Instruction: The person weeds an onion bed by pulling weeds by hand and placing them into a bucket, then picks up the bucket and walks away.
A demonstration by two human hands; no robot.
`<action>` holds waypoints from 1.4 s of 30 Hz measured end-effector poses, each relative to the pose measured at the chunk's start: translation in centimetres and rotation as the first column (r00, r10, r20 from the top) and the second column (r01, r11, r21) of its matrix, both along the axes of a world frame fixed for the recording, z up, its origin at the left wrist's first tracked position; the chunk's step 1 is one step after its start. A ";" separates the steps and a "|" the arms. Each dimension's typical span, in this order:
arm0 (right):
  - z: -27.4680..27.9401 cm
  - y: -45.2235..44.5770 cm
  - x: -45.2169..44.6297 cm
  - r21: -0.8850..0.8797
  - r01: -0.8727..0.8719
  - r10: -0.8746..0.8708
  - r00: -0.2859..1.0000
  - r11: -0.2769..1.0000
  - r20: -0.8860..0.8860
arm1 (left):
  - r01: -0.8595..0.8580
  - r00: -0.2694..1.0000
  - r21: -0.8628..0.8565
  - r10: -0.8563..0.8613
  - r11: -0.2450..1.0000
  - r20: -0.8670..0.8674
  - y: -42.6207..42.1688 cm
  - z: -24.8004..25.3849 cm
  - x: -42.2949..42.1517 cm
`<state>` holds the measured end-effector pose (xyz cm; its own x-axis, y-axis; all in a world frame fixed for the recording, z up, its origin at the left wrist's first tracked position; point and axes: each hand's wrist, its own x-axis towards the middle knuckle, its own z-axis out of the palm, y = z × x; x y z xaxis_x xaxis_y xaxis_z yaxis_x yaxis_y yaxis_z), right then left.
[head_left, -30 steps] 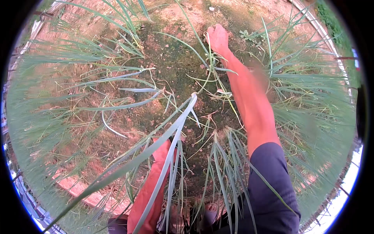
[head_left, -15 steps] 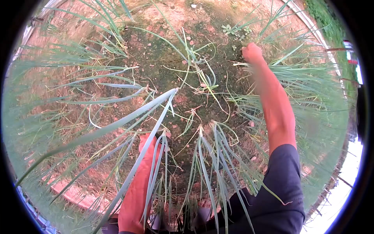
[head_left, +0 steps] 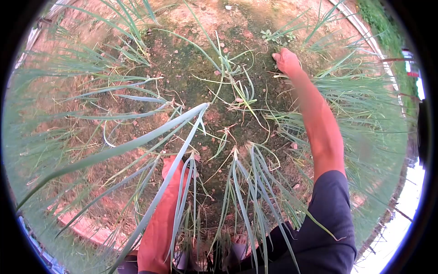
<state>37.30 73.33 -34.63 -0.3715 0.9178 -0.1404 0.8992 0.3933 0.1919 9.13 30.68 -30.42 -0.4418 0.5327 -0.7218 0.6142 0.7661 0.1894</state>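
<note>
My right hand (head_left: 286,60) reaches forward to the soil at the upper right, fingers curled in, beside a small leafy weed (head_left: 273,36). What its fingers hold, if anything, is too small to name. My left hand (head_left: 173,168) is low at the centre left, near the ground, partly covered by long green onion leaves (head_left: 180,160); its fingers are hidden. Between the hands, a thin onion plant (head_left: 226,64) stands in the dark, mossy soil (head_left: 182,59). A loose tangle of yellow-green leaves (head_left: 244,100) lies just below it.
Dense onion rows (head_left: 365,105) line the right side, with more onion plants (head_left: 91,91) on the left. Several onion clumps (head_left: 255,182) stand close in front of my legs. A pale edging strip (head_left: 365,29) borders the bed at the upper right.
My right hand moved right from the central plant to the soil by the small weed, then slightly left. The view shifted a little; my left hand stays low among the leaves.
</note>
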 end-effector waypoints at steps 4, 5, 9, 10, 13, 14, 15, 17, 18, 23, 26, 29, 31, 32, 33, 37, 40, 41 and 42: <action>-2.3 0.1 -1.3 -0.160 -0.457 0.448 0.640 0.875 0.624 | -0.054 0.998 0.131 0.050 0.990 0.031 0.1 1.1 0.1; -5.3 0.7 -0.6 -0.034 -0.336 0.305 0.803 0.941 0.511 | 0.029 0.999 0.135 -0.026 0.990 -0.027 -0.2 1.0 0.2; 2.4 -2.2 -4.8 -0.174 -0.486 0.455 0.554 0.857 0.697 | -0.251 0.966 0.155 0.238 0.956 0.100 0.9 1.7 0.6; 2.7 -2.8 -5.0 -0.256 -0.467 0.490 0.492 0.846 0.720 | -0.119 0.993 0.112 0.117 0.987 0.028 1.0 1.7 0.5; 2.4 -5.1 -6.2 0.032 -0.102 0.105 0.987 0.994 -0.124 | 0.060 0.998 0.162 -0.054 0.985 -0.045 -0.5 0.5 0.3; 3.2 -6.7 -7.2 -0.014 0.139 -0.125 0.839 0.990 -0.530 | 0.026 0.999 0.204 -0.022 0.979 -0.023 -0.9 -0.2 0.2; 3.9 -8.1 -7.6 -0.038 0.110 -0.111 0.801 0.993 -0.588 | 0.050 0.998 0.144 -0.046 0.988 -0.030 -0.8 -0.7 0.0; 7.2 -11.9 -7.6 -0.139 0.082 -0.155 0.726 0.987 -0.670 | 0.024 0.994 0.189 -0.044 0.982 0.100 -1.6 -2.6 -0.8; 8.6 -13.6 -6.9 -0.163 0.075 -0.169 0.690 0.984 -0.704 | 0.030 0.990 0.136 -0.048 0.990 0.133 -1.0 -2.1 -0.8; 24.5 -25.1 2.2 -0.200 0.184 -0.272 0.618 0.962 -0.738 | 0.093 0.898 0.614 -0.333 0.784 0.289 -1.2 1.6 1.1; 37.3 -35.3 8.3 -0.085 0.513 -0.331 0.412 0.854 -0.849 | 0.362 0.925 0.279 -0.381 0.889 0.014 -1.1 3.2 1.1; 46.0 -46.7 20.5 0.291 0.727 -0.241 0.531 0.622 -0.812 | 0.445 0.887 0.155 -0.458 0.882 0.059 -1.2 -0.1 -0.7; 49.6 -54.5 24.3 0.446 0.790 -0.157 0.547 0.420 -0.822 | 0.378 0.881 0.158 -0.407 0.912 0.240 -0.8 -3.7 -3.5; 50.6 -58.6 27.1 0.281 0.897 -0.140 0.345 0.342 -0.928 | 0.330 0.883 0.108 -0.347 0.938 0.316 -0.8 -3.2 -3.9; 50.1 -62.1 27.2 0.312 0.936 -0.299 0.348 0.161 -0.889 | 0.278 0.880 0.048 -0.275 0.959 0.389 -0.9 -2.7 -4.0; 39.8 -76.3 32.9 0.012 0.859 -0.857 0.509 0.511 0.079 | 0.504 0.770 0.316 -0.584 0.804 0.256 1.3 0.3 -3.0; 37.6 -79.0 29.9 0.110 0.942 -0.890 0.335 0.316 -0.308 | 0.475 0.779 0.489 -0.608 0.732 0.154 1.4 9.1 0.1; 36.9 -80.1 28.8 -0.021 0.974 -0.919 0.205 0.225 -0.337 | 0.491 0.760 0.506 -0.633 0.709 0.150 1.8 10.7 0.4; 36.5 -80.9 27.8 -0.154 0.978 -0.933 0.080 0.141 -0.350 | 0.500 0.745 0.524 -0.651 0.689 0.145 2.0 12.1 0.4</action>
